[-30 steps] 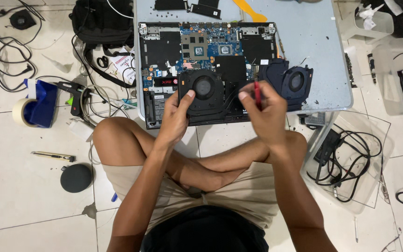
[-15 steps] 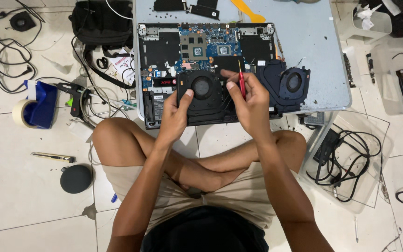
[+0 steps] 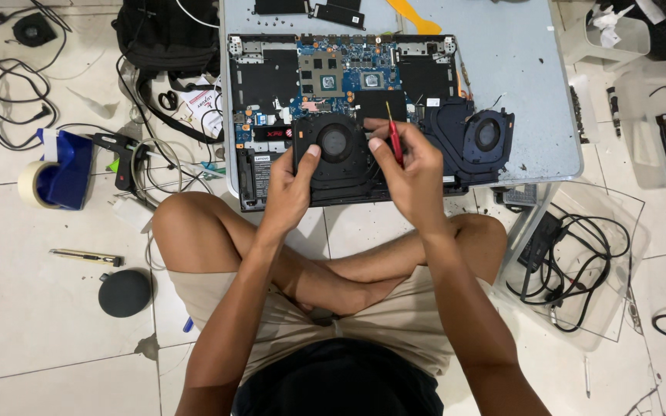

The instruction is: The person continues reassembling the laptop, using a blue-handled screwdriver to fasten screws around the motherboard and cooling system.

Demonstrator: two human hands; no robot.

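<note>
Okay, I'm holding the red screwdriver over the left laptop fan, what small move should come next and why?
Probably lower the thin red-handled screwdriver tip to the upper right edge of the round black cooling fan. The right hand holds it upright just above that edge, and the left hand already steadies the fan's left side; any screw there is too small to confirm.

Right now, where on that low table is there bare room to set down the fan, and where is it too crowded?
The table is bare to the right of the open laptop, above the right fan. Its top edge is crowded with black parts and a yellow pry tool. Left hand and right hand, holding a red screwdriver, cover the left fan.
</note>
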